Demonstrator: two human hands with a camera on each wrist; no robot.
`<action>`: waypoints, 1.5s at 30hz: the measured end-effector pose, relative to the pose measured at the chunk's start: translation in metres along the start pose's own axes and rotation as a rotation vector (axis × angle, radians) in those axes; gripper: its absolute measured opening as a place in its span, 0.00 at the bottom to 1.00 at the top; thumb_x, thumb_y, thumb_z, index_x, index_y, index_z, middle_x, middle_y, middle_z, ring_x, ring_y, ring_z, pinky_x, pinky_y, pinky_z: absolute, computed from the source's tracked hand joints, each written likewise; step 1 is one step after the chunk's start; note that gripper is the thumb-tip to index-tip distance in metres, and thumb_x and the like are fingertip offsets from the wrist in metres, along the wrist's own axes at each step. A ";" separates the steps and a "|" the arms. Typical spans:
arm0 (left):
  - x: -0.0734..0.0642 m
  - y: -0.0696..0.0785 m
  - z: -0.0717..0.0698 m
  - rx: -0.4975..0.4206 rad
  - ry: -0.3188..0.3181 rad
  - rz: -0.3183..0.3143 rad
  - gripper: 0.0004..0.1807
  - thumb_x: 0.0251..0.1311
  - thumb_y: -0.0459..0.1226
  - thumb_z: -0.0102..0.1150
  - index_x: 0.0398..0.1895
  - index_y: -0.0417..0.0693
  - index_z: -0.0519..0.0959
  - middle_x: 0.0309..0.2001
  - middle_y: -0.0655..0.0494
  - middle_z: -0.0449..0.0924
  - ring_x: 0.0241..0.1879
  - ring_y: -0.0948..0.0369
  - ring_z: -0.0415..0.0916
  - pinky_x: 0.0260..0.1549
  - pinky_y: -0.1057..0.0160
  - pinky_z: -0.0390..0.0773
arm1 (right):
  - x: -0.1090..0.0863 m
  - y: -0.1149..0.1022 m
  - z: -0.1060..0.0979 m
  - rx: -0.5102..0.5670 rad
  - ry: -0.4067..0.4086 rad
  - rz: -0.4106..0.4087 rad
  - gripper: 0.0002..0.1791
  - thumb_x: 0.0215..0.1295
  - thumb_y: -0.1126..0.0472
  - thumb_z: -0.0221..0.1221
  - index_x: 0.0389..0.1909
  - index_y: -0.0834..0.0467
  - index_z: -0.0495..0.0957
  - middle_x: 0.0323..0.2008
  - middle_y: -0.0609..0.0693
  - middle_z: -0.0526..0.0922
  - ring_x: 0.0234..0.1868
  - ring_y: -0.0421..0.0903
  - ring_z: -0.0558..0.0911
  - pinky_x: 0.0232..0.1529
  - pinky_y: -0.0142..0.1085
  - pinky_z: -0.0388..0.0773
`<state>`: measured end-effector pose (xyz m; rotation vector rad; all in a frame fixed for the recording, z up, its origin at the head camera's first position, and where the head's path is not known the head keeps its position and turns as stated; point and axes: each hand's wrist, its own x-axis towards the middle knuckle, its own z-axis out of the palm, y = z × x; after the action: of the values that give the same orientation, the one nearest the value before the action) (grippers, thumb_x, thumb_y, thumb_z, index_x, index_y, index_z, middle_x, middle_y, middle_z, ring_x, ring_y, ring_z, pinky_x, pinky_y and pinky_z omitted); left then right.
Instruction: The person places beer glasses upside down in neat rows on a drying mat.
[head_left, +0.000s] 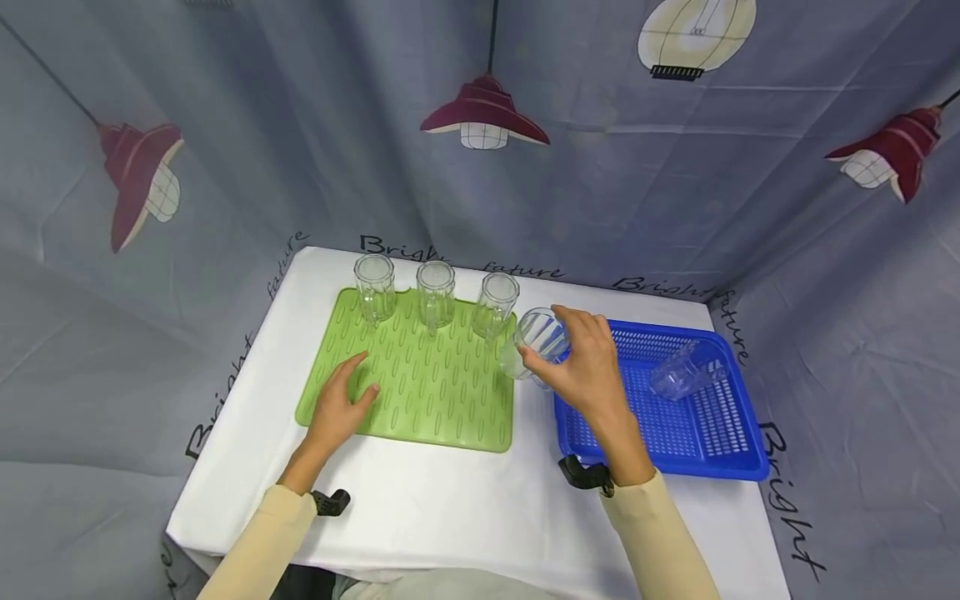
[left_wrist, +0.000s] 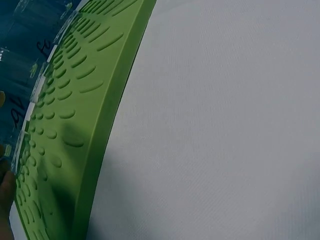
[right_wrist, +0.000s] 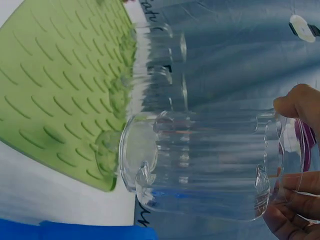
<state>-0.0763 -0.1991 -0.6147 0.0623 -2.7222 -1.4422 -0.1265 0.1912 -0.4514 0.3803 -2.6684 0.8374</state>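
Note:
My right hand (head_left: 592, 367) grips a clear glass mug (head_left: 542, 335) with thumb and fingers around one end. The mug (right_wrist: 205, 160) is held tilted above the gap between a green ridged mat (head_left: 427, 400) and a blue basket (head_left: 637, 471). Along the far edge of the mat stand a left glass mug (head_left: 375, 287), a middle one (head_left: 436, 296) and a right one (head_left: 495, 307). Over the mat's left part, my left hand (head_left: 337, 408) holds nothing, its thumb and fingers spread apart.
Inside the basket, toward its right side, another glass mug (head_left: 682, 372) lies tipped over. A white cloth (head_left: 450, 508) covers the table. Behind it hangs a grey-blue curtain (head_left: 585, 217) printed with lamps.

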 end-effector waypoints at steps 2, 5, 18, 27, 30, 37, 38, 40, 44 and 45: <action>0.000 0.003 0.004 -0.007 -0.006 0.007 0.37 0.74 0.39 0.66 0.83 0.50 0.64 0.80 0.40 0.66 0.81 0.35 0.62 0.77 0.27 0.65 | 0.002 -0.001 0.003 0.006 -0.023 -0.006 0.44 0.56 0.42 0.77 0.68 0.62 0.79 0.62 0.63 0.86 0.59 0.61 0.78 0.60 0.57 0.78; -0.001 0.009 0.010 -0.017 -0.023 0.020 0.37 0.74 0.39 0.66 0.83 0.49 0.65 0.80 0.39 0.67 0.80 0.35 0.63 0.77 0.27 0.65 | 0.004 -0.004 0.006 0.011 -0.052 -0.011 0.44 0.55 0.41 0.77 0.69 0.61 0.79 0.62 0.62 0.85 0.57 0.59 0.78 0.58 0.56 0.78; -0.003 0.034 0.043 -0.084 -0.078 0.105 0.39 0.69 0.38 0.72 0.81 0.50 0.68 0.77 0.43 0.72 0.78 0.37 0.67 0.73 0.27 0.70 | 0.001 -0.010 0.015 0.035 -0.097 -0.019 0.44 0.55 0.41 0.77 0.69 0.60 0.79 0.63 0.61 0.85 0.60 0.58 0.78 0.60 0.56 0.80; -0.003 0.052 0.059 -0.147 -0.141 0.182 0.40 0.67 0.38 0.74 0.81 0.57 0.68 0.77 0.49 0.73 0.76 0.40 0.72 0.74 0.34 0.75 | -0.002 -0.021 0.021 0.050 -0.179 -0.064 0.45 0.57 0.41 0.77 0.71 0.59 0.78 0.64 0.59 0.84 0.61 0.58 0.77 0.64 0.56 0.80; -0.001 0.058 0.063 -0.145 -0.156 0.212 0.41 0.66 0.38 0.75 0.81 0.56 0.68 0.77 0.51 0.73 0.75 0.41 0.74 0.73 0.37 0.76 | -0.003 -0.024 0.024 0.050 -0.191 -0.082 0.44 0.57 0.41 0.77 0.71 0.59 0.78 0.64 0.59 0.85 0.62 0.58 0.78 0.64 0.55 0.81; 0.000 0.071 0.070 -0.171 -0.180 0.247 0.43 0.63 0.38 0.77 0.81 0.56 0.69 0.76 0.51 0.75 0.74 0.43 0.75 0.72 0.37 0.78 | -0.005 -0.027 0.028 0.048 -0.187 -0.130 0.43 0.57 0.41 0.77 0.69 0.60 0.79 0.63 0.58 0.85 0.63 0.57 0.79 0.63 0.55 0.83; 0.000 0.073 0.071 -0.176 -0.183 0.254 0.43 0.63 0.38 0.78 0.81 0.55 0.69 0.76 0.51 0.75 0.74 0.44 0.75 0.73 0.38 0.78 | -0.005 -0.028 0.028 0.047 -0.188 -0.134 0.43 0.57 0.41 0.77 0.69 0.60 0.79 0.63 0.58 0.85 0.62 0.57 0.79 0.63 0.55 0.83; 0.000 0.075 0.073 -0.189 -0.191 0.269 0.43 0.62 0.38 0.78 0.80 0.54 0.69 0.76 0.50 0.75 0.75 0.45 0.74 0.73 0.39 0.77 | -0.005 -0.030 0.028 0.047 -0.189 -0.145 0.43 0.57 0.41 0.78 0.69 0.60 0.79 0.63 0.58 0.85 0.62 0.57 0.79 0.62 0.54 0.83; -0.001 0.079 0.076 -0.206 -0.213 0.282 0.43 0.62 0.39 0.79 0.80 0.52 0.69 0.77 0.51 0.74 0.76 0.45 0.73 0.75 0.41 0.76 | -0.005 -0.033 0.030 0.060 -0.201 -0.182 0.44 0.56 0.41 0.78 0.69 0.58 0.79 0.63 0.56 0.86 0.59 0.55 0.80 0.57 0.51 0.84; -0.001 0.079 0.077 -0.208 -0.215 0.286 0.43 0.62 0.39 0.79 0.80 0.53 0.69 0.77 0.51 0.74 0.76 0.45 0.73 0.75 0.41 0.77 | -0.005 -0.033 0.030 0.064 -0.205 -0.195 0.43 0.56 0.41 0.78 0.69 0.58 0.79 0.63 0.56 0.86 0.58 0.54 0.80 0.56 0.50 0.84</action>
<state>-0.0813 -0.0915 -0.5923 -0.4974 -2.5761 -1.7134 -0.1175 0.1474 -0.4599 0.7665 -2.7344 0.8665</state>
